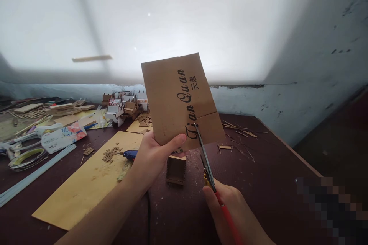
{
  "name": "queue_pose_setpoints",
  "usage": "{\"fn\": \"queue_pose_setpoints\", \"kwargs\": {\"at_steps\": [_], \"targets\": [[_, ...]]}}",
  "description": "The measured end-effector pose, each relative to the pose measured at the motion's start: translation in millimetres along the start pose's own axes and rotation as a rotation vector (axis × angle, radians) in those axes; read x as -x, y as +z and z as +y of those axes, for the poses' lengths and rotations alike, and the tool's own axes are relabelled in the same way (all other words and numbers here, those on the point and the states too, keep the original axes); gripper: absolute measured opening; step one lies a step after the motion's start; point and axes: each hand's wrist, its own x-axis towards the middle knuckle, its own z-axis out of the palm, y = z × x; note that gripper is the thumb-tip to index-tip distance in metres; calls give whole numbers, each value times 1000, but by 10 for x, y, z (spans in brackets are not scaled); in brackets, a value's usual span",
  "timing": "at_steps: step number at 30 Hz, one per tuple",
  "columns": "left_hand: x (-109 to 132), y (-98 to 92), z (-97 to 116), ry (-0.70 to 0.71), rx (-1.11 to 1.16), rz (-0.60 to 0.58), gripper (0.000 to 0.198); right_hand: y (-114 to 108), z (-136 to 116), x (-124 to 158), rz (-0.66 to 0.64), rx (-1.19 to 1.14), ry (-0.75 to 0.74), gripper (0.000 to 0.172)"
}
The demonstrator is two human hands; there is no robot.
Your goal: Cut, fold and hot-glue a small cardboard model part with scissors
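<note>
A flat piece of brown cardboard (169,95) with black "TianQuan" lettering is held up over the table. My left hand (161,149) grips its lower edge, thumb on the printed face and fingers behind. In my right hand (227,203) is a pair of scissors (204,157) with red handles, blades pointing up and away. The blades lie over the lower right part of the cardboard, by the first letters. A short slit or crease runs in from the cardboard's right edge. Below the sheet, a small open cardboard box (176,170) sits on the table.
A blue glue gun (130,154) and cardboard scraps (110,154) lie on a yellow board (77,183). Small cardboard models (115,110) stand at the back. Wood strips (57,108), tape rolls (27,159) and glue sticks (37,176) are on the left. Thin sticks (240,128) lie at the right.
</note>
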Motion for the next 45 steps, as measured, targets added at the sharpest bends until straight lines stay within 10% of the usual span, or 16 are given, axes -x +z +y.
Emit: {"fn": "queue_pose_setpoints", "kwargs": {"at_steps": [45], "targets": [[-1,-1,-17,70,-69,16,26,90,21,-13,67,-33,-36,60]]}}
